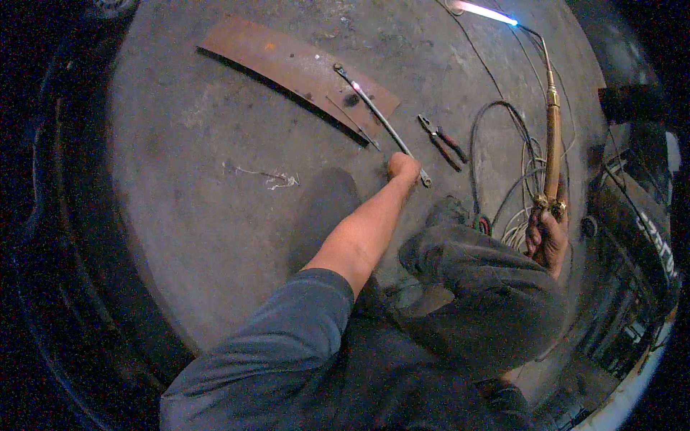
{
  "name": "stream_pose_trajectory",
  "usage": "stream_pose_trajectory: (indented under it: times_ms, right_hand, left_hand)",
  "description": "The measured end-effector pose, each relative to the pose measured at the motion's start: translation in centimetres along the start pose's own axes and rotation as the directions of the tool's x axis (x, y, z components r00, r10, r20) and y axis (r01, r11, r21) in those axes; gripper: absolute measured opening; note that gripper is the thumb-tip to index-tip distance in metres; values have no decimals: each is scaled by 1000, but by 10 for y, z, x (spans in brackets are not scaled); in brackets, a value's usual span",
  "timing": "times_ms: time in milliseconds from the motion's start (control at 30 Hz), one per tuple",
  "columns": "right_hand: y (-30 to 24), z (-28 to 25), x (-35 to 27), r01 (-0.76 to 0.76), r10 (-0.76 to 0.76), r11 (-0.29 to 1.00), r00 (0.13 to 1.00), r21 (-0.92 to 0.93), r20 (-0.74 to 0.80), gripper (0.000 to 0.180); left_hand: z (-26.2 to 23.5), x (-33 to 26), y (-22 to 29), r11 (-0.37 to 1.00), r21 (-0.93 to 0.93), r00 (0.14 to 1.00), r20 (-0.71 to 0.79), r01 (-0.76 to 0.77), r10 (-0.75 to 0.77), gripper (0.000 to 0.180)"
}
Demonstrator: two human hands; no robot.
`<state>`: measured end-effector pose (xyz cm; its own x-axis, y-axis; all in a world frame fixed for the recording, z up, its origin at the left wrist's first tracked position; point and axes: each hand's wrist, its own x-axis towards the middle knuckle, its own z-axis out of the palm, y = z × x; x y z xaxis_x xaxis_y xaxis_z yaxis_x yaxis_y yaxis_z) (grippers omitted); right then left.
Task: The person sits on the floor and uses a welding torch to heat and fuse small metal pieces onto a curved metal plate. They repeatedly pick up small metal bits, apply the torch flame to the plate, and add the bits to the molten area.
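My left hand (404,167) is closed round the near part of a long metal rod (384,123) with a ring-like end at each tip. The rod's far part lies over a rusty, curved metal plate (287,59), and a small pinkish bright spot shows near its far end. At the right, my right hand (550,235) grips a brass gas torch (553,144) by its valve end. A long white-blue flame (489,12) burns from the torch's bent tip, pointing left, apart from the rod. A thin wire-like rod (352,122) rests across the plate's near edge.
Pliers (443,144) with red and black handles lie on the concrete floor (208,237) right of the rod. Coiled hoses (528,172) spread beside the torch. A pale tangle of string (282,179) lies left of my arm. My bent knee (503,287) is between my arms.
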<state>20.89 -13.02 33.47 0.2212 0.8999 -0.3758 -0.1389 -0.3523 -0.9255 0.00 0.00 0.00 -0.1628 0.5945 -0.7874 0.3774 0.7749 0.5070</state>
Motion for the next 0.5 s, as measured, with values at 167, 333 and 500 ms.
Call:
stream_pose_trajectory:
  times_ms: [167, 333, 500]
  right_hand:
    - [-7, -3, 0, 49, -49, 999, 999, -19, -10, 75]
    - [-8, 11, -20, 53, -56, 997, 997, -51, -50, 63]
    - [-9, 13, -21, -44, 44, 998, 999, -54, 11, 64]
  left_hand:
    - [9, -5, 6, 992, -120, 999, -21, -32, 30, 16]
    - [24, -47, -21, 1000, 2, 998, -66, -14, 14, 17]
    - [15, -54, -38, 997, -69, 998, -44, 31, -34, 19]
